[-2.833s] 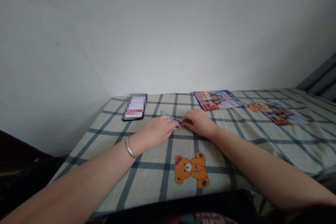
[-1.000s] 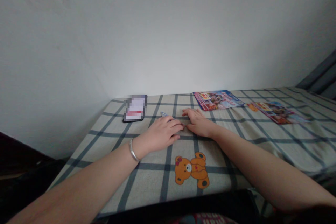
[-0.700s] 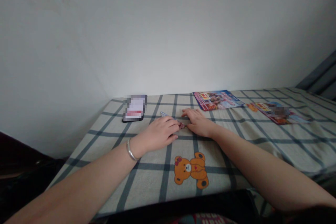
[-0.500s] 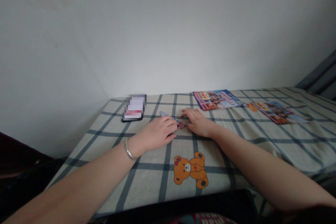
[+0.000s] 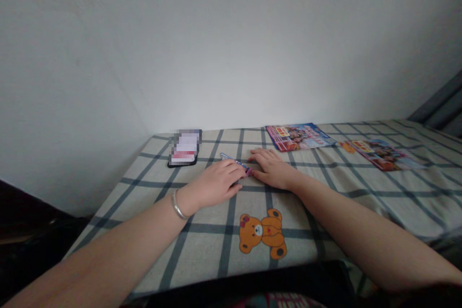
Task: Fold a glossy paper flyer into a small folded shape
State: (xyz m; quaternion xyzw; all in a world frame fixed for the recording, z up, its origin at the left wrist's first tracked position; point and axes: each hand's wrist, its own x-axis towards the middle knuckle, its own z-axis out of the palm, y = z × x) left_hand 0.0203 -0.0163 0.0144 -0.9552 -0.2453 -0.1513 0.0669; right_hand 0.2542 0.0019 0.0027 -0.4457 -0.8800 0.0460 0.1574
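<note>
A small folded piece of printed paper (image 5: 228, 157) lies on the checked cloth, mostly covered by my left hand (image 5: 218, 180). The fingers of that hand are bent over the paper and press it down; a silver bangle is on the wrist. My right hand (image 5: 273, 169) rests palm down just to the right with its fingers apart. Its thumb tip reaches the paper's pink right end. How the paper is folded beneath my left fingers is hidden.
A phone (image 5: 185, 148) with a lit, blurred screen lies at the back left. Two colourful printed leaflets, one near the wall (image 5: 299, 136) and one farther right (image 5: 384, 155), lie on the cloth (image 5: 195, 255). A bear print (image 5: 263, 233) marks the cloth nearer me.
My right thumb has shifted slightly left, onto the right end of the folded paper. My left hand stays almost in place.
</note>
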